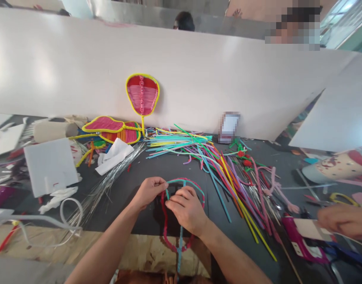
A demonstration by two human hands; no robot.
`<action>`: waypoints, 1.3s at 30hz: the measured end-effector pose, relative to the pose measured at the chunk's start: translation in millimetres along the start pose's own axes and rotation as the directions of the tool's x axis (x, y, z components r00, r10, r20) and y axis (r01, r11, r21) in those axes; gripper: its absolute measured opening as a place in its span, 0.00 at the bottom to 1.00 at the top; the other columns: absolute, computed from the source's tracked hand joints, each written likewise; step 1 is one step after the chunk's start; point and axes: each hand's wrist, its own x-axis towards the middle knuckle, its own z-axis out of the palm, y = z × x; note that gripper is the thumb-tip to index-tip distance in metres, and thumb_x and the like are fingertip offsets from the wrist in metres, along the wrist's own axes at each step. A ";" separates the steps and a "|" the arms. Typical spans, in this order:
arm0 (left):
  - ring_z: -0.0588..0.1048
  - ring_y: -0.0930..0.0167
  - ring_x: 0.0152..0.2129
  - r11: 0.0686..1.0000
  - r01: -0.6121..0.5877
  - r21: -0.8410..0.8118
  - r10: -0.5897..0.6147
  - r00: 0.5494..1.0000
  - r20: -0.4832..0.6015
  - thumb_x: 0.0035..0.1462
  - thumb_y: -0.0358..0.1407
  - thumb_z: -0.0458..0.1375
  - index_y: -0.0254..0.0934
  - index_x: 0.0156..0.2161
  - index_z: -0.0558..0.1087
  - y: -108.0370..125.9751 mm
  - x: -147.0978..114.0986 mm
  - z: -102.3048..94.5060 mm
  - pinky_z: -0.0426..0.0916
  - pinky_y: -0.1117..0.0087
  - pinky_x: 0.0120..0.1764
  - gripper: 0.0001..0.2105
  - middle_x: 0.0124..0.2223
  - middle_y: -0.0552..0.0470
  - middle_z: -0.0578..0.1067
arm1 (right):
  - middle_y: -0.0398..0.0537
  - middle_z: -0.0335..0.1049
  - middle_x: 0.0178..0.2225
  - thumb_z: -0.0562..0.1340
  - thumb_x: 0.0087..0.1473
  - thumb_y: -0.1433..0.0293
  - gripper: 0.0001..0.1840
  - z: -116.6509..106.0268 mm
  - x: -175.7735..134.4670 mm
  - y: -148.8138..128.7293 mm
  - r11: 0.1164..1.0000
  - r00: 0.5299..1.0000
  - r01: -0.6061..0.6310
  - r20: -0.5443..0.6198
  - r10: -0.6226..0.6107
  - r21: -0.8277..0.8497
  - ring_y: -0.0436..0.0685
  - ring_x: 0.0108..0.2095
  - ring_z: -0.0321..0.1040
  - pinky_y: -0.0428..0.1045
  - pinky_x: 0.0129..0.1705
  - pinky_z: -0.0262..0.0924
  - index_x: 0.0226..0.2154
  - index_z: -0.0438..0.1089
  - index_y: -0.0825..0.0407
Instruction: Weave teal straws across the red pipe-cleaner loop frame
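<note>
Between my hands is a fan-shaped loop frame [165, 221] wrapped in red and pink pipe cleaner, with a light blue wrapped stem [179, 258] running down its middle. A turquoise pipe cleaner [176, 181] follows the inside of its top edge and bends down at the left. My left hand [149, 192] pinches the turquoise strand against the upper left rim. Curled fingers of my right hand [186, 209] lie over the middle of the frame, their tips at the strand's bent lower end. Part of the stem is hidden behind that hand.
Loose coloured pipe cleaners [181, 144] lie ahead and to the right; bare wires [109, 181] lie left. A finished pink and yellow fan [142, 94] leans on the white partition [80, 67]. Right are a phone [229, 127], a magenta glue gun [302, 240] and another person's hand [343, 221].
</note>
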 end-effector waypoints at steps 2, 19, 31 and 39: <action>0.59 0.77 0.18 0.999 0.013 -0.053 -0.011 0.999 0.039 0.47 0.46 0.59 0.33 0.26 0.72 0.5 0.5 -0.8 0.53 0.76 0.23 0.15 0.20 0.58 0.64 | 0.42 0.73 0.30 0.57 0.57 0.74 0.08 -2.5 1.5 -0.4 1.000 1.000 0.013 -0.013 -0.013 -0.004 0.52 0.38 0.62 0.53 0.48 0.51 0.35 0.71 0.48; 0.63 0.77 0.16 0.971 0.024 -0.240 -0.019 1.000 0.024 0.42 0.45 0.65 0.33 0.26 0.71 6.0 -2.4 9.6 0.56 0.77 0.20 0.16 0.20 0.56 0.68 | 0.41 0.74 0.31 0.58 0.57 0.72 0.07 -14.7 -6.1 6.6 1.000 0.994 0.006 -0.108 -0.008 -0.018 0.52 0.39 0.63 0.54 0.49 0.51 0.35 0.71 0.47; 0.64 0.78 0.17 0.951 0.055 -0.306 -0.044 0.998 0.041 0.43 0.44 0.65 0.32 0.28 0.72 5.2 -0.9 7.2 0.57 0.78 0.21 0.15 0.21 0.56 0.69 | 0.42 0.74 0.31 0.58 0.56 0.72 0.07 -8.5 -7.3 10.6 1.000 0.996 0.009 -0.093 -0.006 0.028 0.52 0.39 0.63 0.53 0.46 0.54 0.37 0.71 0.48; 0.64 0.78 0.18 0.933 0.082 -0.350 -0.052 0.994 0.096 0.43 0.42 0.66 0.34 0.28 0.73 5.7 -3.1 6.2 0.58 0.78 0.23 0.13 0.22 0.57 0.69 | 0.43 0.74 0.31 0.58 0.56 0.72 0.07 -10.7 -8.7 11.4 0.999 0.993 -0.012 -0.119 0.016 0.041 0.53 0.39 0.64 0.53 0.45 0.56 0.38 0.71 0.48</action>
